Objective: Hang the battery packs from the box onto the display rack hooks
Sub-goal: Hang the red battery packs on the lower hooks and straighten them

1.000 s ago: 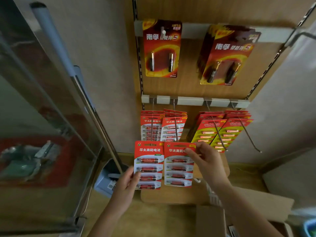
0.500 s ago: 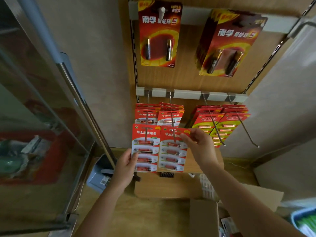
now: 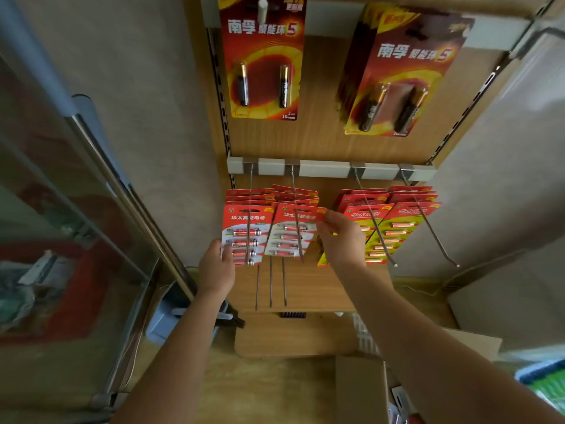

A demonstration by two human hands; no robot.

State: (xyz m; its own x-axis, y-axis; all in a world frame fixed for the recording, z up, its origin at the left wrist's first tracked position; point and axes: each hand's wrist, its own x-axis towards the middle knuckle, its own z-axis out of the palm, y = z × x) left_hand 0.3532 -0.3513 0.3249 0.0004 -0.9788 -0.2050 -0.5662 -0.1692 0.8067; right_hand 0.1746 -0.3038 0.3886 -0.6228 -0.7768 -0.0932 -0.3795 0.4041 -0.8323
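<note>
Two red battery packs are up against the lower row of rack hooks. My left hand [image 3: 217,264] holds the left red pack [image 3: 244,231] by its lower left edge; a hook wire runs down its front. My right hand [image 3: 339,237] pinches the top right corner of the right red pack [image 3: 290,234], which is tilted, with the second hook [image 3: 298,228] passing over it. More red packs hang behind both. The cardboard box [image 3: 360,390] stands on the floor at the lower right, partly hidden by my right arm.
Yellow-green battery packs [image 3: 382,234] hang on the two right hooks, whose wire tips [image 3: 457,265] stick out forward. Larger red two-battery cards [image 3: 263,62] hang on the upper rail. A glass cabinet [image 3: 76,224] stands at the left; a wooden shelf [image 3: 293,335] lies below the rack.
Both hands have lifted the two red packs up and in, from below the hooks onto the hook wires. The right pack has tilted. The camera has moved closer to the rack.
</note>
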